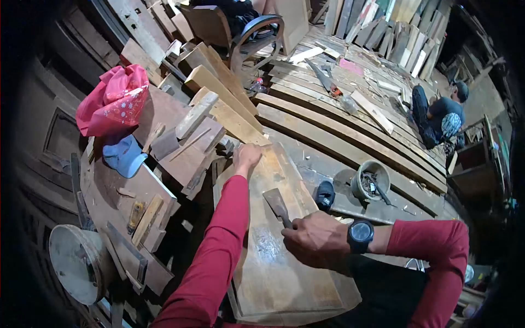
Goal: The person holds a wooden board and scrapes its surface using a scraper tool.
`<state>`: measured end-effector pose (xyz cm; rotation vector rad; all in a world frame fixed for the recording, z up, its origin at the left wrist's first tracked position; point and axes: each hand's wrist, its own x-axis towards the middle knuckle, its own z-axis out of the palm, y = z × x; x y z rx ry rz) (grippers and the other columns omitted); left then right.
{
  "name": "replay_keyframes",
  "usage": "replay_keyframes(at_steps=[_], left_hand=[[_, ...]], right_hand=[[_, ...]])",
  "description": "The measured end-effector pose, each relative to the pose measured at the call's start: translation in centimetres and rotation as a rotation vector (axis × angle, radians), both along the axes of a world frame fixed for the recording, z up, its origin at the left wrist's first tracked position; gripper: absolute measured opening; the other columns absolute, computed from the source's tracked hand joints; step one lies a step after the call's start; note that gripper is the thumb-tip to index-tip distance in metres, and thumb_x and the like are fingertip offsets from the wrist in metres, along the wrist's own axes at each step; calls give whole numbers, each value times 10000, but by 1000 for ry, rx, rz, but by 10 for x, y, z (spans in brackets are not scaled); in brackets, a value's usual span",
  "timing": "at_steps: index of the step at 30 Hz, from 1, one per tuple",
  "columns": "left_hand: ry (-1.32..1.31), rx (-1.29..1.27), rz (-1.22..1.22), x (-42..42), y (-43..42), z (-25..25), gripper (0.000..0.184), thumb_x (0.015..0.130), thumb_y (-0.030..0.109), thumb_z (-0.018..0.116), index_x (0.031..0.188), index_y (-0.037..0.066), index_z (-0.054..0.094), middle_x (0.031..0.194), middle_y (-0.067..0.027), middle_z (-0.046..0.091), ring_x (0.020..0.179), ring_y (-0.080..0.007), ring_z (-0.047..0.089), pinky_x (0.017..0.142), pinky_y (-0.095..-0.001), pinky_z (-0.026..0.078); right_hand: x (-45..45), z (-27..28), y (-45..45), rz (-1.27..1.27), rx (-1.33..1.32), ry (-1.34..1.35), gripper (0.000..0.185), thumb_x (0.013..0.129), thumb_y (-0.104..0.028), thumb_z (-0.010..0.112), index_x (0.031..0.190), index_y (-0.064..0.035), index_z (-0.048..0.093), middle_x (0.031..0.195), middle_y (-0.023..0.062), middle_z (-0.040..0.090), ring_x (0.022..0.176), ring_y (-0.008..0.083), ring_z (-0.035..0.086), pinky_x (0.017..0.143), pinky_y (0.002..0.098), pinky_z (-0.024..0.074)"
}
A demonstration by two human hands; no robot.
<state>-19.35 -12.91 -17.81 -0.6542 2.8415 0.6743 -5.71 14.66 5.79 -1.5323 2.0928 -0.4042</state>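
Observation:
A wooden panel (279, 292) with a wet-looking shiny patch in its middle lies in front of me. My left hand (247, 158) is at the panel's far left edge, fingers curled over it and partly hidden. Over the right side of the panel, my right hand (316, 232) grips a putty knife (276, 203) by its dark handle. The knife's broad flat blade points up and left, lying low over the board; whether it touches cannot be told.
Left stands a bench with a blue cap (124, 156), a pink bag (115, 101) and wood offcuts. A white bucket (76, 265) is below. Right are a dark slipper (325, 195), a pail (371, 180) and long beams (350, 128). Another person (443, 112) sits farther right.

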Motion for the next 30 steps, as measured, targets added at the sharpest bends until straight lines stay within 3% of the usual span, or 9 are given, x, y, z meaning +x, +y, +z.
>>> replay_keyframes(at_steps=[2,5,10,14,18,20,23,26,30], left_hand=[[-29,-16,-135,1,-3,10,440,919,373,475,1079,78,760,1193,-227,681,1129,-419,645,1017,-489,486],[-11,-2,35,2,-6,-13,463,930,388,459,1102,74,753,1198,-224,682,1138,-425,639,1006,-495,489],[-14,71,-84,0,-4,4,481,937,394,441,1076,60,757,1217,-238,669,1152,-426,630,1003,-504,483],[28,39,0,-2,-9,-19,480,929,386,441,1058,53,762,1191,-247,673,1148,-435,630,997,-506,485],[-38,-54,-120,-23,-24,-68,478,916,377,447,1120,64,746,1238,-231,663,1188,-420,615,1023,-489,478],[-22,48,-13,-6,-8,-17,476,916,373,455,1142,62,735,1255,-230,656,1192,-421,614,1030,-483,478],[-5,65,44,2,-5,0,454,911,358,477,1143,66,736,1247,-221,666,1197,-415,614,1033,-477,478],[-60,20,19,-5,-5,-9,447,905,360,483,1125,71,744,1224,-212,678,1173,-415,627,1005,-487,494],[-4,-129,-239,-27,-26,-83,442,901,363,485,1110,76,748,1204,-212,686,1158,-426,630,990,-486,501]], right_hand=[[0,-7,3,118,-64,4,220,968,-246,556,930,-31,586,748,164,615,627,380,649,548,479,531],[20,17,-8,208,-165,-150,234,979,-259,549,932,-33,587,746,169,623,646,395,650,564,486,533],[1,0,-3,40,-3,-44,187,926,-174,560,890,2,609,721,214,644,674,411,676,601,506,548],[20,17,-9,208,-70,-145,274,925,-261,569,995,4,584,761,189,649,720,410,682,608,500,553],[16,11,-4,115,-55,-67,211,965,-214,550,887,-18,553,704,174,592,608,405,624,562,491,518],[5,-4,2,25,-62,21,185,940,-184,571,865,-15,574,699,174,597,611,383,640,536,491,526],[11,9,-2,159,-101,-56,234,959,-251,570,929,-20,595,708,159,590,611,382,635,547,481,525],[22,11,-5,210,-145,-104,253,964,-287,575,983,-36,594,732,153,604,642,382,641,566,483,531],[3,-8,4,19,-10,15,235,954,-268,573,937,-36,609,683,156,578,607,382,629,542,480,519]])
